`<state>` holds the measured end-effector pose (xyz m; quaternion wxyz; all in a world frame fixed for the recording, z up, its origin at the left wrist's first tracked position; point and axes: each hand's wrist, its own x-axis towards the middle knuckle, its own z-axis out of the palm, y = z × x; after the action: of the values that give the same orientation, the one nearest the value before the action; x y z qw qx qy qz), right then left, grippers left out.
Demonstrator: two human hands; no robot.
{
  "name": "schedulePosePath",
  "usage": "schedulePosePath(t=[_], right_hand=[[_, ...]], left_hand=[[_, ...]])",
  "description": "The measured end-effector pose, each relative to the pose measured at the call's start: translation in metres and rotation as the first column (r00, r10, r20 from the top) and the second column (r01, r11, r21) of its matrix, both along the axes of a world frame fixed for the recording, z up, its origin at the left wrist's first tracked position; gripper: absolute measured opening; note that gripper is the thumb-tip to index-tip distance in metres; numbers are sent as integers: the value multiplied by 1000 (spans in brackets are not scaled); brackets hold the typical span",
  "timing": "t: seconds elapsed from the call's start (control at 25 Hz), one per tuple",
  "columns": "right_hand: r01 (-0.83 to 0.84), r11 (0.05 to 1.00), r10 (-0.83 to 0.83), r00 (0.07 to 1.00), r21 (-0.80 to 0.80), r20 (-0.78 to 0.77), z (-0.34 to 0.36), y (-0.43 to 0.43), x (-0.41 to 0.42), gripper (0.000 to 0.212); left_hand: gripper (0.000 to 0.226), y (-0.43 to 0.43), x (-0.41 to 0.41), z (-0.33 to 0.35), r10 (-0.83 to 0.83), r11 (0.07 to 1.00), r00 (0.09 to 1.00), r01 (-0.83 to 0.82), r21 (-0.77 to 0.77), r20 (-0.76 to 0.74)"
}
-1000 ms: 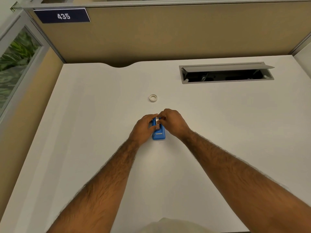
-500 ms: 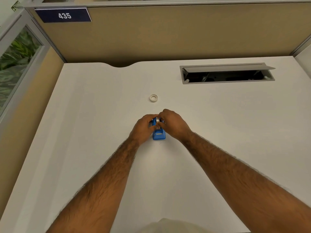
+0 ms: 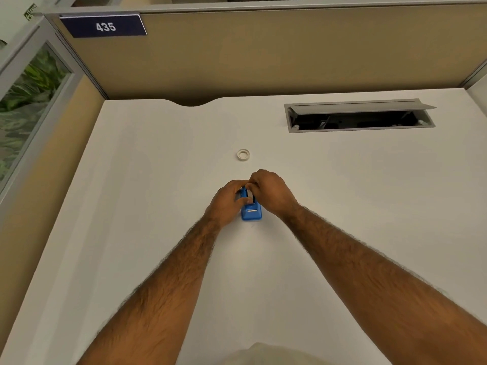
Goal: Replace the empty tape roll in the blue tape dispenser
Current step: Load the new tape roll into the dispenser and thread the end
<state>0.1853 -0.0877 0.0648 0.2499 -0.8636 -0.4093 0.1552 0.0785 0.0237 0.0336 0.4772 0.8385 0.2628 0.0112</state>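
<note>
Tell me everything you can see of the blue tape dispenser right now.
The blue tape dispenser looks like glossy plastic and sits flat on the white desk, its near end showing a slot. The left hand holds its left side; the right hand covers the far end, fingers on a whitish roll in its top. The rest is hidden.

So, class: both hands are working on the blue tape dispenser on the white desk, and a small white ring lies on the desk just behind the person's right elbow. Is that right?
Not quite. The head view shows the small white ring lying beyond both hands, farther up the white desk, not behind the elbow. The left hand and right hand are indeed on the blue tape dispenser.
</note>
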Motion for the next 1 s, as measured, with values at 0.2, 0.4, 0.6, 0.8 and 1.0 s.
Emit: schedulePosePath(t=[0.2,0.4,0.6,0.8,1.0], right_hand=[[-108,994,110,991,-31,75,-1,-10,2,12],[-161,983,180,946,-89,271,-9,-6,-2,13],[-159,982,183,936,-103,301,-9,-4,-3,4],[-131,991,129,969,-4,209,-6,-9,-3,16],[-149,989,149,955,-18,258,-6,-13,-7,16]], left_hand=[[45,1,0,0,-1,999,999,3,-47,38],[45,1,0,2,-7,999,1000,8,-35,21],[45,0,1,1,-1,1000,1000,1,-25,4],[43,2,0,3,-29,998,998,31,-49,52],[42,2,-1,0,-31,999,998,34,-40,63]])
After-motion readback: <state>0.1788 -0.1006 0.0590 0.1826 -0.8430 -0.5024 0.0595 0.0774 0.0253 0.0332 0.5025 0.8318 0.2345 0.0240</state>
